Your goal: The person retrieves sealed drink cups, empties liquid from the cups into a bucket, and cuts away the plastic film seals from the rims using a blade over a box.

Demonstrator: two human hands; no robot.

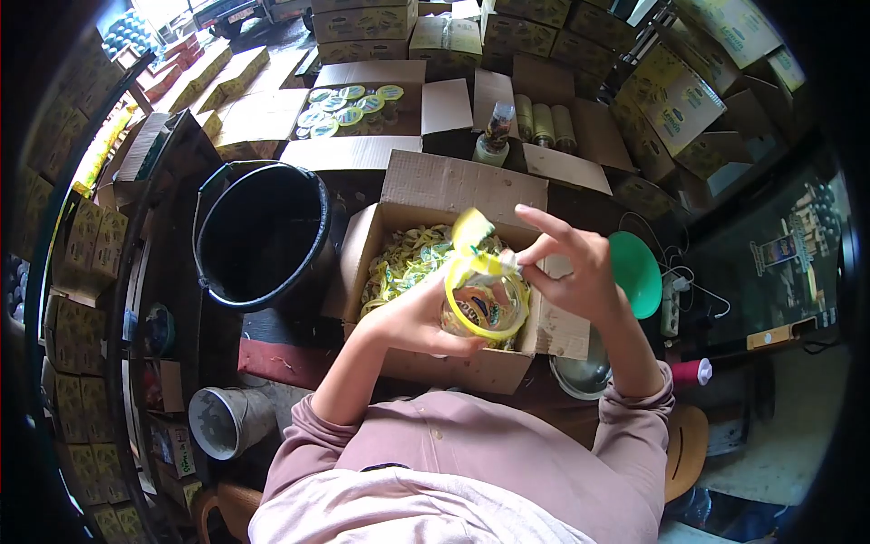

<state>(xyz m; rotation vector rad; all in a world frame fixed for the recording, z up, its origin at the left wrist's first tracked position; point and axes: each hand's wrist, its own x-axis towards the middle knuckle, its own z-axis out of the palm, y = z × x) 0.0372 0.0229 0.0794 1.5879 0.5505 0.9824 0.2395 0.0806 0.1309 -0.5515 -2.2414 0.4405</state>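
Note:
My left hand point(412, 315) is wrapped around a clear plastic jar point(489, 306) with a yellow rim, its open-looking round end tilted toward me. A yellow-and-green plastic strip point(471, 234) stands up from the jar's far edge. The thumb and a finger of my right hand point(573, 265) pinch the whitish end of this strip at the jar's right side, while the index finger points outward. Below both hands is an open cardboard box point(453, 186) filled with small yellow wrapped sweets point(399, 263), partly hidden by the jar and my hands.
A black bucket point(263, 236) stands left of the box, a green bowl point(636, 276) right. Behind are a carton of yellow-lidded jars point(349, 113), a bottle point(495, 136) and a carton with rolls point(544, 125). A grey bucket point(227, 424) and a thread spool point(693, 372) are nearer.

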